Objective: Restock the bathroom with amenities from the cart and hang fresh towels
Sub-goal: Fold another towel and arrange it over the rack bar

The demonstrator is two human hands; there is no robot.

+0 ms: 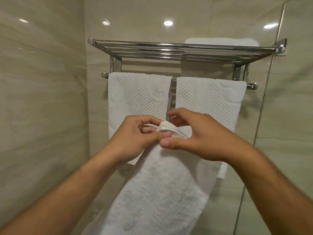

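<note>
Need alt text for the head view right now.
Both hands, left hand and right hand, pinch the top edge of a white towel below a chrome rack where two waffle towels hang.

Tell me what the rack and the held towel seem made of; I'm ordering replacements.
Rack: polished metal, likely chrome or stainless steel; its bars mirror the lights.
Towel, held by left hand and right hand: white terry, probably cotton; fuzzy looped pile, soft folds.
</note>
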